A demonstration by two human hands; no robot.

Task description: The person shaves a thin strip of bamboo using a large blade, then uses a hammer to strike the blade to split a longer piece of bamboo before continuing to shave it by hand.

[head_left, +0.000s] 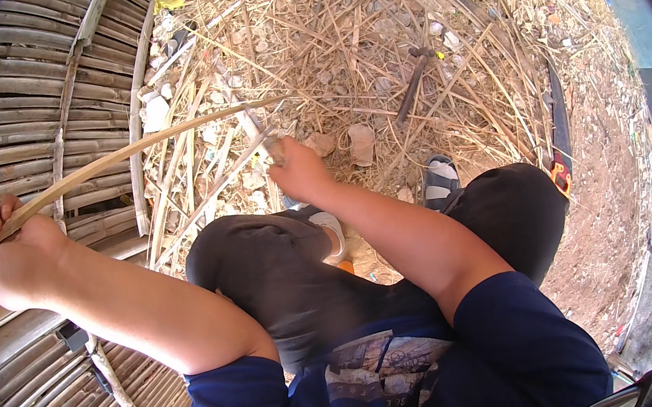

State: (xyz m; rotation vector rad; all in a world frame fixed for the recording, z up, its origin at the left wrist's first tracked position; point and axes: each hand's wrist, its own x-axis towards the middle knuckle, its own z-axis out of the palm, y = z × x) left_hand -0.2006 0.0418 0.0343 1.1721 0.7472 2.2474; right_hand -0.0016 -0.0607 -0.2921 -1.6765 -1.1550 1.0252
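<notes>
- Two bare hands are working: the left hand [18, 249] is lying at 9 o'clock, the right hand [302, 172] just above the centre toward 11.
- One long bamboo strip [132, 148] is arching from the left hand at 9 o'clock over toward 12, its far tip reaching past the right hand.
- The left grip is closing on the strip's near end, fingers curling around it.
- The right grip is closing in a fist on one slim, pale tool [262, 140], blurring too much to name; it is pointing toward 11 and crossing the strip in view, but whether they are touching I cannot tell.
- Two sandals are showing: one [441, 177] near the centre toward 3, one [331, 227] just below the centre.
- One saw [562, 174] with an orange handle is lying at 3 o'clock.
- One dark bar [413, 87] is lying between 1 and 2.
- One slatted wall [16, 132] is filling 7 to 11.
</notes>
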